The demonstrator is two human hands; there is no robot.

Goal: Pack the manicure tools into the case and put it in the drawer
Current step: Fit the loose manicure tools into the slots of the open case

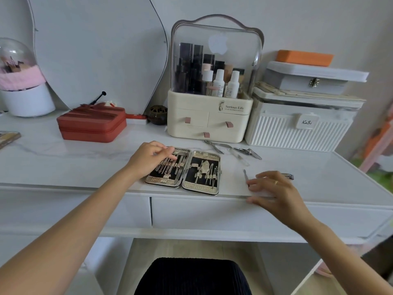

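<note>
The manicure case (203,189) lies open flat near the desk's front edge, with several metal tools strapped into both black-lined halves. My left hand (148,157) rests on the left half, fingers curled over the tools there. My right hand (274,188) is at the desk edge to the right of the case and pinches a thin metal tool (245,174) that points away from me. Loose tools lie behind: nippers (213,145), a clear-handled file (239,155), nail clippers (249,152). Another clipper (289,176) peeks out past my right hand. The closed drawer (212,212) sits under the desk top.
A cream cosmetics organiser (209,118) with small drawers stands behind the case, a white ribbed box (297,126) to its right. A red zip case (91,124) sits at the left, beside a mirror (95,50) and a white brush holder (27,99).
</note>
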